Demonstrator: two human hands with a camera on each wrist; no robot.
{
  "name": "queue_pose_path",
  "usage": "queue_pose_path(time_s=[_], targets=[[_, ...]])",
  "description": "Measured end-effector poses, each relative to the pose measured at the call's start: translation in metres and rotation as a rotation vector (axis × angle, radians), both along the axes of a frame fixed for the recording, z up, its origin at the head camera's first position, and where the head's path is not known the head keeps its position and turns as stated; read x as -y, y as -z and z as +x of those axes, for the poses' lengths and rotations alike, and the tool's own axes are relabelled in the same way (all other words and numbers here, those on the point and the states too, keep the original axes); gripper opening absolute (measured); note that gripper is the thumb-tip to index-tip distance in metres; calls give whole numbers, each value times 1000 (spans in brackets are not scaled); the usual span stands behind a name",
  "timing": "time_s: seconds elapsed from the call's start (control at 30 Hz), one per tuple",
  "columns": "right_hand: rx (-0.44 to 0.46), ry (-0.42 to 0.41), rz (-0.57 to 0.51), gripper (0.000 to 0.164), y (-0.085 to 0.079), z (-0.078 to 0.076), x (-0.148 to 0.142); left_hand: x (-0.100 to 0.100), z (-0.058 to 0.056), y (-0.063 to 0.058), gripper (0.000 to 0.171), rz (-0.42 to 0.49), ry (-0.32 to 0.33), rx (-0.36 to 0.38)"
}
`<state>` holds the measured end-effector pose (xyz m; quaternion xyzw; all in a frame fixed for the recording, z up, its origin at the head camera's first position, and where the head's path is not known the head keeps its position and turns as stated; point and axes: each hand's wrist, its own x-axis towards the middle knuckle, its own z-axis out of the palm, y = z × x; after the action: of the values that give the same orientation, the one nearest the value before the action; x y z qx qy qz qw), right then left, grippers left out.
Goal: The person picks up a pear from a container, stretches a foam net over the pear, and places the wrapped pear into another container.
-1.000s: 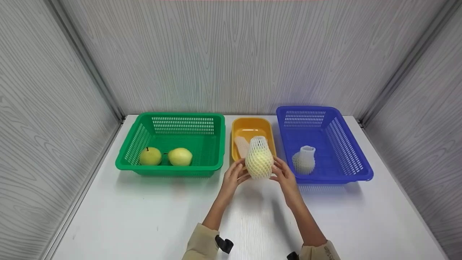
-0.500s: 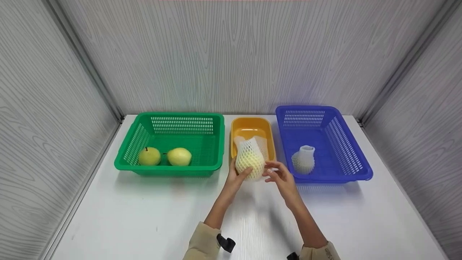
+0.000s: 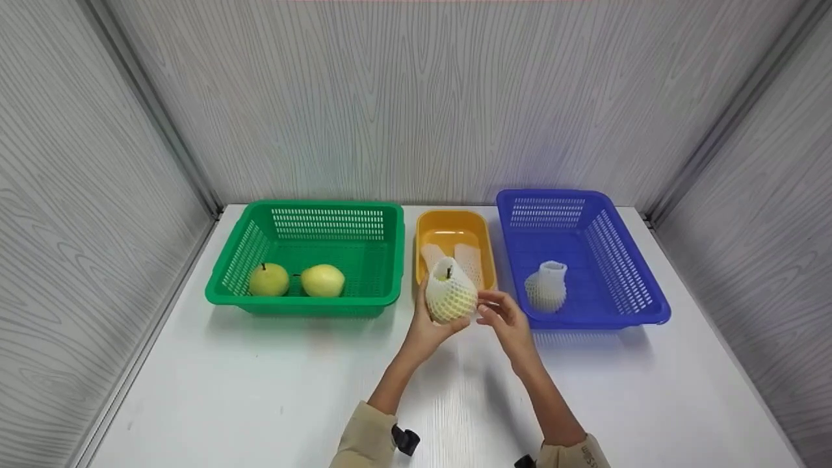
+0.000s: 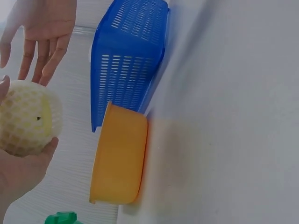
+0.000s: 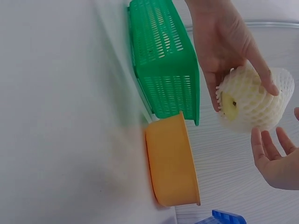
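Observation:
A yellow pear (image 3: pixel 455 304) in a white foam net sleeve (image 3: pixel 460 286) is held up in front of the orange tub by my left hand (image 3: pixel 429 328). Its dark stem shows through the sleeve's open top. In the right wrist view, the left thumb lies across the netted pear and the fingers go behind it. My right hand (image 3: pixel 510 325) is just to the right, fingers loosely bent, fingertips close at the sleeve's side. In the left wrist view, the right hand (image 4: pixel 46 37) hangs with fingers spread near the netted pear (image 4: pixel 28 119).
A green basket (image 3: pixel 305 301) at left holds two bare pears (image 3: pixel 323 281). The orange tub (image 3: pixel 453 218) in the middle holds flat foam sleeves (image 3: pixel 468 257). At right, a blue basket (image 3: pixel 591 320) holds a netted pear (image 3: pixel 547 289). White walls stand behind and at both sides.
Both hands were at the netted pear; now the left hand alone holds it, slightly further left. The pear has tipped so that its stem and the sleeve's opening face the head camera.

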<state>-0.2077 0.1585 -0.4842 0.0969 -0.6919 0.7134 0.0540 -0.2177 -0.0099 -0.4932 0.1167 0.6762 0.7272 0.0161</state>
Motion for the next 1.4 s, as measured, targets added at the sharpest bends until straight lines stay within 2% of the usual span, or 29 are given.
queue_pose_path(time_s=[0.17, 0.27, 0.37, 0.47, 0.57, 0.63, 0.73, 0.87, 0.97, 1.03, 1.1, 1.13, 1.17, 1.27, 1.4], targets=[[24, 17, 61, 52, 6, -3, 4, 2, 9, -11, 94, -94, 92, -80], [23, 8, 59, 61, 9, -6, 4, 4, 11, -11, 83, -77, 163, -114], [49, 19, 66, 66, 10, -7, 3, 6, 10, -11, 71, -37, 203, -119], [106, 53, 81, 67, 10, -7, 1, 9, 9, -10, 61, -6, 198, -127], [136, 57, 52, 64, 11, -7, -1, 12, 5, -8, 54, 5, 156, -131], [135, 45, 5, 62, 10, -7, -2, 12, 4, -6, 55, 0, 125, -116], [131, 41, -46, 57, 11, -7, -4, 10, -2, 4, 65, -16, 83, -85], [141, 19, -96, 48, 13, -6, -4, 6, -8, 16, 77, -114, 34, -82], [132, -19, -117, 45, 14, -7, -5, 5, -2, 5, 77, -216, 18, -90], [118, -42, -137, 48, 14, -7, -6, 5, 4, -6, 74, -237, 24, -88], [99, -63, -157, 52, 14, -6, -6, 6, 9, -15, 73, -220, 40, -85], [91, -76, -170, 54, 14, -6, -6, 5, 9, -14, 75, -208, 49, -88], [89, -86, -190, 54, 13, -5, -6, 5, 12, -17, 75, -181, 64, -78], [86, -102, -241, 50, 12, -5, -4, 3, 13, -13, 79, -111, 105, -51], [116, -60, -277, 39, 12, -4, -2, 0, 11, -7, 86, -66, 147, -32]])
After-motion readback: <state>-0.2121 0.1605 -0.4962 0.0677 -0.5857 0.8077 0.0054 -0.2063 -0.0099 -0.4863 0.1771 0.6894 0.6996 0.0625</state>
